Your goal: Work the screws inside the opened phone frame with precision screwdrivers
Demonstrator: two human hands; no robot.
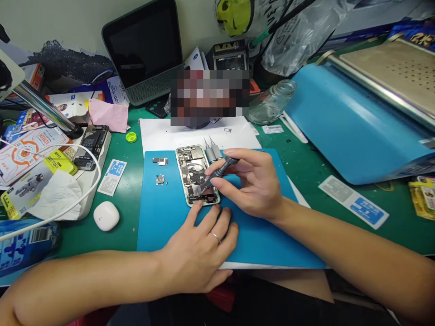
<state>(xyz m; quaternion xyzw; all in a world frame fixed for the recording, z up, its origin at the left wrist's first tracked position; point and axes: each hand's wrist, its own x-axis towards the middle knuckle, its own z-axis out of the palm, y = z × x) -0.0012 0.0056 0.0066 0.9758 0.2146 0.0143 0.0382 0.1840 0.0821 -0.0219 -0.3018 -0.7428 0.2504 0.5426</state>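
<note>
An opened phone (195,168) lies flat, the left hand (203,242) spread at its lower edge, the right hand (256,183) pinching a screwdriver (221,172) above a blue mat (159,226); apparently screw work, the next move calling for a steady tip.

Single camera, worn on the head of the person at the bench. From where I stand, it faces forward and down, across the green table (128,231) toward the wall (81,22). Left forearm (91,277) and right forearm (353,246) run in from the lower corners. Left hand (204,246) and right hand (253,185) lie at close range near mid-frame, the opened phone (195,172) just beyond the left. Dark screen (144,43) stands farther off, at top. Field wide; right border cuts off the blue-bodied machine (353,127).
</note>
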